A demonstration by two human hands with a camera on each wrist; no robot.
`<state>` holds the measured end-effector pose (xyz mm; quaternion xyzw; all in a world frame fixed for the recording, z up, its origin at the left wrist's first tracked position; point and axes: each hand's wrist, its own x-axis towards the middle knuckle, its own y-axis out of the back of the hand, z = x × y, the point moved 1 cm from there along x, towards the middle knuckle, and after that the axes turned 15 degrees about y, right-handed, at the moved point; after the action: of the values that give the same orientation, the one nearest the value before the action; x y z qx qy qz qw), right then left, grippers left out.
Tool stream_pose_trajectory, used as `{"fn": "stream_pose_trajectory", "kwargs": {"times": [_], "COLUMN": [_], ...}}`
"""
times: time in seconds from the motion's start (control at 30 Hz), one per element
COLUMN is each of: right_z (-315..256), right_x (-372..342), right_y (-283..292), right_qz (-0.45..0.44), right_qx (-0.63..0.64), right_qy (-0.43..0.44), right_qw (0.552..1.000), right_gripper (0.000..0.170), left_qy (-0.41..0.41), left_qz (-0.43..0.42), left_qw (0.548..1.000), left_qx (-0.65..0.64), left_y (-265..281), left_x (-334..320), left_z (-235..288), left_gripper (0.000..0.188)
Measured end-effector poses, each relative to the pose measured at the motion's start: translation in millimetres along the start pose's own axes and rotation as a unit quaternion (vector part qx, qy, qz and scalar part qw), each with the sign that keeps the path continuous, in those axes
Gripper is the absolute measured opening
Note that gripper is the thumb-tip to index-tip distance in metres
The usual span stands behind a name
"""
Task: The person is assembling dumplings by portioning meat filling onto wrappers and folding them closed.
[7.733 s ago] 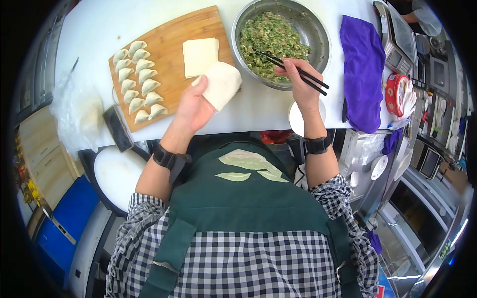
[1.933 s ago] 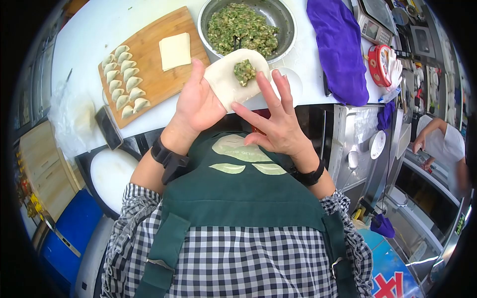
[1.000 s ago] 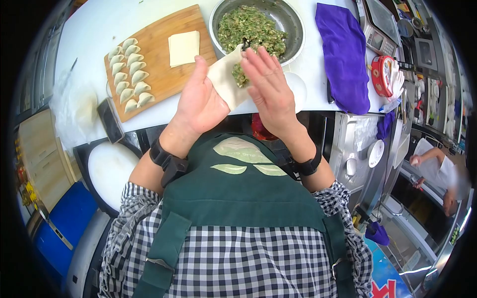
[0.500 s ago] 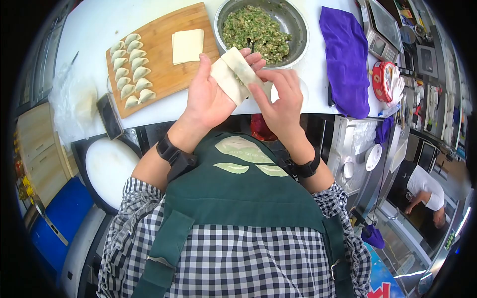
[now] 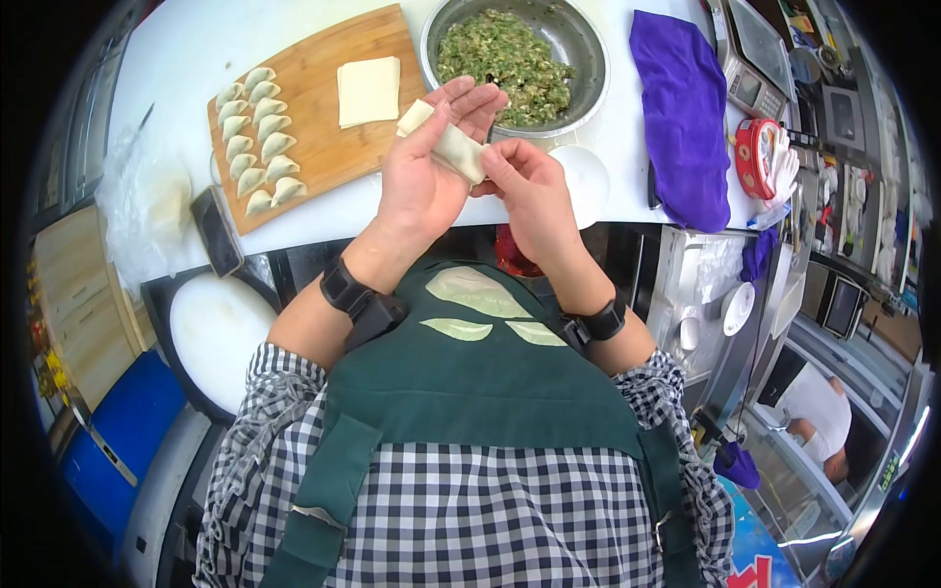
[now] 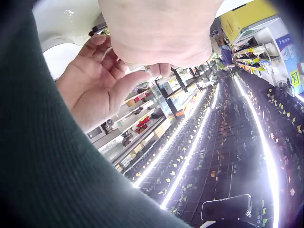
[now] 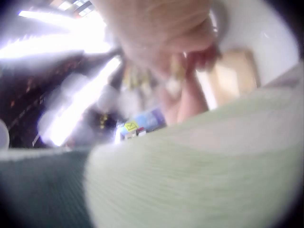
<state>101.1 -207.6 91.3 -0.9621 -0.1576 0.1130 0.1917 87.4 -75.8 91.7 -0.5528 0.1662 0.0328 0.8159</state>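
A folded dough wrapper (image 5: pixel 457 153) lies across the palm of the left hand (image 5: pixel 420 186), whose thumb rests on its left end while the fingers extend beyond it. At the wrapper's right end, the right hand (image 5: pixel 537 196) pinches it between thumb and fingers. No filling shows outside the folded dough. The left wrist view has the right hand (image 6: pixel 90 80) beside the underside of the left hand (image 6: pixel 161 33). In the blurred right wrist view, the right hand (image 7: pixel 156 28) covers most of the wrapper.
Several shaped dumplings (image 5: pixel 278 144) and a stack of square wrappers (image 5: pixel 370 92) are on the wooden board (image 5: pixel 328 49). A metal bowl (image 5: pixel 595 69) of green filling (image 5: pixel 500 59) stands beyond the hands. A white dish (image 5: pixel 585 186), purple cloth (image 5: pixel 676 118) and red tin (image 5: pixel 753 160) are farther right.
The filling lay exposed on an opened wrapper; the dough is now folded over it into a narrow strip. The left thumb has come down onto it. Earlier, the right hand held chopsticks and no longer does.
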Motion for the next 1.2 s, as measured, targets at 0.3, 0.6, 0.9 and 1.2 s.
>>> {"fn": "stream_pose_trajectory", "kwargs": {"times": [0.3,0.6,0.9,1.2], "right_z": [-14,-29,-56,-42], "right_x": [15,31,49,55], "right_y": [-16,-42,-46,-43], "right_qz": [0.113,0.088,-0.256,-0.246], "right_qx": [-0.049,-0.163,-0.509,-0.475], "right_qy": [0.129,0.244,0.451,0.455], "right_qw": [0.984,0.952,0.687,0.712], "right_gripper": [0.016,0.008,0.011,0.014], "left_qy": [-0.039,-0.182,-0.248,-0.162], "left_qz": [0.115,0.195,0.163,0.122], "left_qw": [0.984,0.844,0.559,0.598], "left_qx": [0.132,0.464,0.774,0.775], "left_y": [0,-12,-24,-21], "left_x": [-12,-16,-29,-30], "left_z": [13,41,68,81], "left_gripper": [0.029,0.021,0.007,0.020]}}
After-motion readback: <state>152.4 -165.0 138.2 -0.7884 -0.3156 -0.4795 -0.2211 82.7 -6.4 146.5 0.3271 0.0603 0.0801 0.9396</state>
